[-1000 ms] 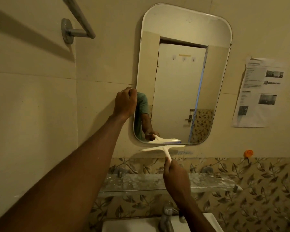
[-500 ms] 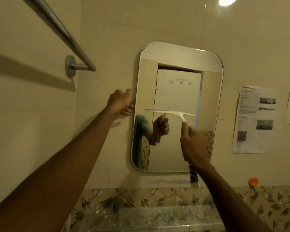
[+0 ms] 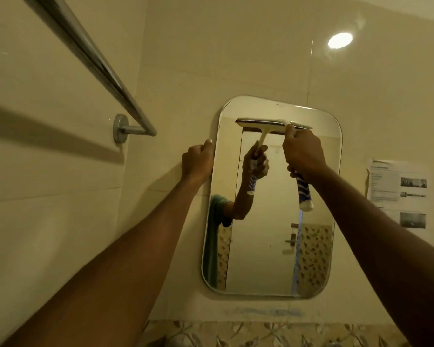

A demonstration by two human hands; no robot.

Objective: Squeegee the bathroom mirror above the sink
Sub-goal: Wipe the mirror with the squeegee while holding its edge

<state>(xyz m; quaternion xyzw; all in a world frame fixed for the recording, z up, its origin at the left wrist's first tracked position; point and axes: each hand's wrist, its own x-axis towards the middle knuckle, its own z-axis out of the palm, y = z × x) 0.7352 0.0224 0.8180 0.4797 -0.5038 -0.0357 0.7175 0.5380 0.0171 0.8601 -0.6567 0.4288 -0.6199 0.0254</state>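
A rounded rectangular mirror (image 3: 266,246) hangs on the cream tiled wall. My right hand (image 3: 302,152) grips the handle of a white squeegee (image 3: 301,125) with a blue and white grip end sticking out below my fist. Its blade lies flat against the glass near the mirror's top edge, and its reflection shows just to the left. My left hand (image 3: 197,160) clasps the mirror's left edge about a third of the way down, fingers curled around the rim.
A chrome towel bar (image 3: 90,63) on its wall bracket juts out at the upper left, close to my left arm. A printed paper notice (image 3: 398,191) is stuck to the wall at right. Leaf-patterned tiles (image 3: 236,334) run below the mirror.
My right hand has carried the squeegee from below the mirror's bottom edge up to its top edge. My view has tilted upward, hiding the shelf and sink. My left hand stays on the left rim.
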